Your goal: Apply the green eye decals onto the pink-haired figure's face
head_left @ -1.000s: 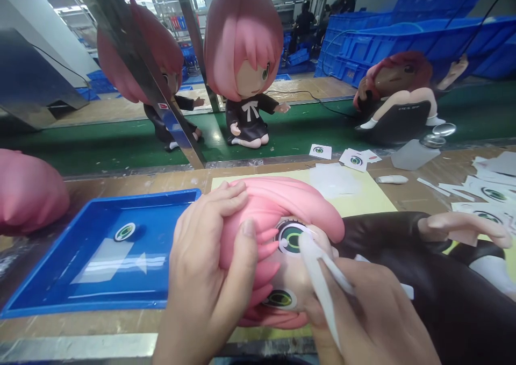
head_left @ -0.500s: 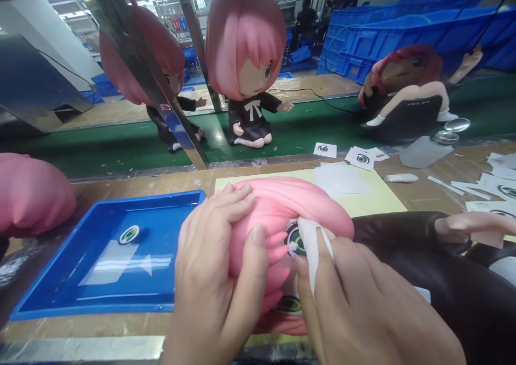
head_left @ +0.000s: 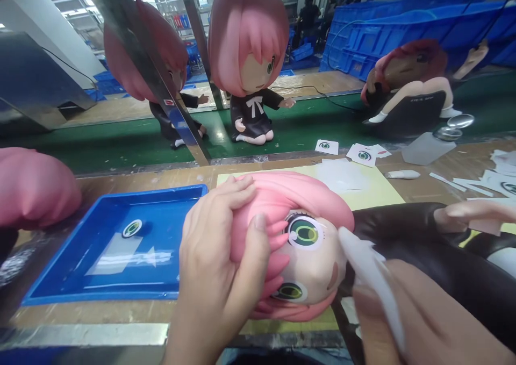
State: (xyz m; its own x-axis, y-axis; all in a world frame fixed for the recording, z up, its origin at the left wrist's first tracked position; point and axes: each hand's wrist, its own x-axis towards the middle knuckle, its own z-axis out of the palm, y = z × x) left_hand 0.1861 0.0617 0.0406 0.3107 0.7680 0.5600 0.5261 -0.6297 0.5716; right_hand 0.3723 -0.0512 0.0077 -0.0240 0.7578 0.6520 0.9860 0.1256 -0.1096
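A large pink-haired figure point(head_left: 318, 260) lies on its side on the bench, its dark-clothed body stretching right. Green eye decals point(head_left: 305, 231) show on its face. My left hand point(head_left: 223, 241) rests on the pink hair, thumb apart from the fingers, pressing against the head. In my right hand point(head_left: 415, 311) is a folded white cloth or tissue point(head_left: 368, 263), pinched between thumb and fingers. Its tip is near the edge of the cheek; whether it touches cannot be made out. The palm side of my left hand is hidden.
A blue tray point(head_left: 36, 292) of liquid holds a round eye decal point(head_left: 132, 228). Decal papers point(head_left: 362, 154), a white-handled tool point(head_left: 403, 174) and paper strips lie behind and right. Beyond, more figures point(head_left: 252, 58) stand or lie on a green conveyor point(head_left: 306, 131) near stacked blue crates point(head_left: 387, 37).
My right hand has moved right with the white cloth, off the upper eye, and the face is now uncovered. My left hand stays on the hair.
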